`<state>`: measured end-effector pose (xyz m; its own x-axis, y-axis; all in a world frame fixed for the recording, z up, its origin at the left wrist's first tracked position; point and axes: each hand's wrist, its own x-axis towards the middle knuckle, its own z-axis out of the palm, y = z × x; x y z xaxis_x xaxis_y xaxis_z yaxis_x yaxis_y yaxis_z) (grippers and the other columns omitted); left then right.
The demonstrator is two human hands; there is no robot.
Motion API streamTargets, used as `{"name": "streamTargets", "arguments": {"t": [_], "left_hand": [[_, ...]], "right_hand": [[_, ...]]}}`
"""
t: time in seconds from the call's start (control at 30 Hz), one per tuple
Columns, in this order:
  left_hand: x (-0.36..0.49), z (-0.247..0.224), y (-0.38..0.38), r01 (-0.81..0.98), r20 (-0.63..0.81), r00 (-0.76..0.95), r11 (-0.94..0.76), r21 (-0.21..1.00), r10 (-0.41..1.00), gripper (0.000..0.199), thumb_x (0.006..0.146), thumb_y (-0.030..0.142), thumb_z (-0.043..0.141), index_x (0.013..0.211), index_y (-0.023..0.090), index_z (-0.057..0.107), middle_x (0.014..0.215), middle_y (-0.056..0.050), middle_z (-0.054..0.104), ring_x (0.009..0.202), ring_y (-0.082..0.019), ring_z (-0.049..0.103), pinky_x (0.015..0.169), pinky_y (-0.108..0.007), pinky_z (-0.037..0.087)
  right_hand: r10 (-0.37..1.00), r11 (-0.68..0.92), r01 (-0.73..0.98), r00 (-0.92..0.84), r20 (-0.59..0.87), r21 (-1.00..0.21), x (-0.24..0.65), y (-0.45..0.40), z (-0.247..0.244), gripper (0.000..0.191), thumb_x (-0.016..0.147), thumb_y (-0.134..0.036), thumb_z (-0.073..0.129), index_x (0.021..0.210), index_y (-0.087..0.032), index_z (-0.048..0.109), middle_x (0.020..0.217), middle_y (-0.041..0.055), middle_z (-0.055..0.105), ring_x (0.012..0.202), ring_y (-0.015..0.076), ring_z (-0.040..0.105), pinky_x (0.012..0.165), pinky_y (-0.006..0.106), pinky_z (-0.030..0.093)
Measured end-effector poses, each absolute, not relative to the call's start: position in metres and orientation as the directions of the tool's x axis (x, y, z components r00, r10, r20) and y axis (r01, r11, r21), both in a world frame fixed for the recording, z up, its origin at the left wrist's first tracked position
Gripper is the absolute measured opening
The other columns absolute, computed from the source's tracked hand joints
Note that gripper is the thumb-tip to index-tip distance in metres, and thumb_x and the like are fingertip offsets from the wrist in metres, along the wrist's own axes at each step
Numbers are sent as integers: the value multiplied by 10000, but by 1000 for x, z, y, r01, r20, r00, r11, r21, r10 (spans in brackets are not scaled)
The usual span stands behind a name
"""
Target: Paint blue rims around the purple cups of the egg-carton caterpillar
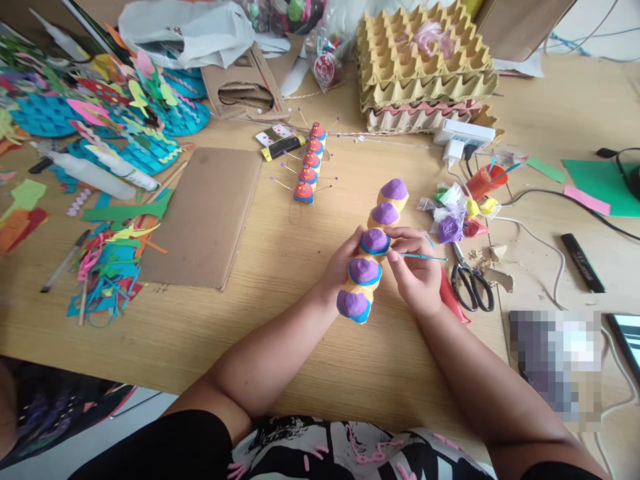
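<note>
My left hand (344, 267) grips a strip of egg carton (371, 288) from its left side, fingers partly hidden beneath it. Purple clay caps top the strip's several bumps, and blue bands run around the three nearest ones. Between thumb and fingers, my right hand (413, 267) pinches a thin blue stick tool (420, 256), its tip against the blue edge of the middle bump. Farther back stands a finished-looking egg-carton caterpillar (311, 163) with red and blue bumps, drawn faces and thin purple-tipped sticks.
Black-handled scissors (473, 283), bagged clay (450, 223) and an orange cup (487, 181) lie to the right. Stacked egg trays (425, 67) stand behind. A cardboard sheet (203, 213), paper scraps (113, 267) and glue bottles (85, 170) occupy the left. Cables cross the right side.
</note>
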<state>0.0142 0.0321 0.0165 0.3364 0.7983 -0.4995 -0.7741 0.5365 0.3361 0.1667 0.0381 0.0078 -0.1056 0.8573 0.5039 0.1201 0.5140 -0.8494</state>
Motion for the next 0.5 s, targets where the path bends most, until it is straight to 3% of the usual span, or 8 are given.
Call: {"name": "streamTargets", "arguments": {"t": [0.1, 0.37, 0.5], "left_hand": [[15, 13, 32, -781, -494, 331, 528, 334, 804, 256, 990, 526, 696, 1015, 282, 771, 696, 1, 691, 563, -156, 642, 578, -281, 530], [16, 21, 34, -816, -445, 324, 484, 315, 835, 282, 1053, 463, 620, 933, 269, 786, 879, -12, 784, 728, -146, 725, 657, -248, 576], [15, 20, 33, -805, -440, 351, 507, 309, 826, 285, 1046, 489, 625, 958, 276, 791, 803, -7, 757, 627, -137, 672, 597, -249, 538]], "right_hand": [[872, 487, 71, -103, 479, -871, 167, 38, 7, 139, 998, -339, 752, 914, -276, 662, 1254, 62, 769, 1187, 268, 732, 1059, 520, 571], [829, 559, 179, -150, 539, -810, 170, 42, 6, 108, 952, -319, 805, 948, -293, 700, 1243, 53, 772, 1175, 271, 735, 1062, 534, 571], [845, 532, 127, -141, 516, -837, 170, 41, 10, 113, 966, -323, 792, 914, -286, 699, 1236, 56, 774, 1186, 269, 737, 1061, 525, 576]]}}
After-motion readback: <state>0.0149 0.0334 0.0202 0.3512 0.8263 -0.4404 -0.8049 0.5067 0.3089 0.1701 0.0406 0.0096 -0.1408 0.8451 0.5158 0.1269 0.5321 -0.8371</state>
